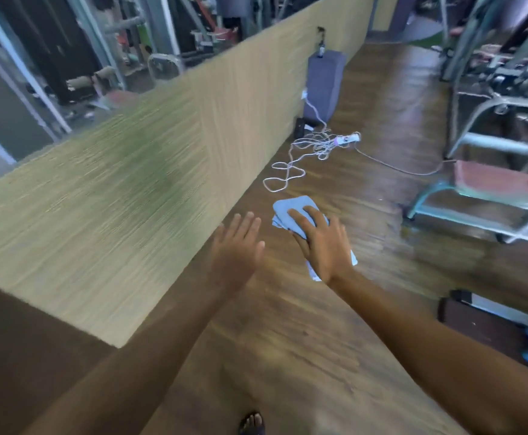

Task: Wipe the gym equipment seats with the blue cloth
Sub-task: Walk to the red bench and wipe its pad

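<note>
The blue cloth [291, 208] is folded and held up in front of me above the wooden floor. My right hand [324, 243] lies over it with its fingers wrapped round the cloth. My left hand [237, 246] is stretched out beside it, fingers straight, touching nothing. A bench with a red padded seat [498, 183] on a pale blue frame stands to the right, well apart from both hands. The picture is blurred by motion.
A low yellow-green wall [162, 152] with a mirror above runs along the left. A tangle of white cable and a power strip [319, 149] lies on the floor ahead, near a grey box [322, 83]. Gym machines [507, 89] crowd the right side. My sandalled foot [251, 423] shows below.
</note>
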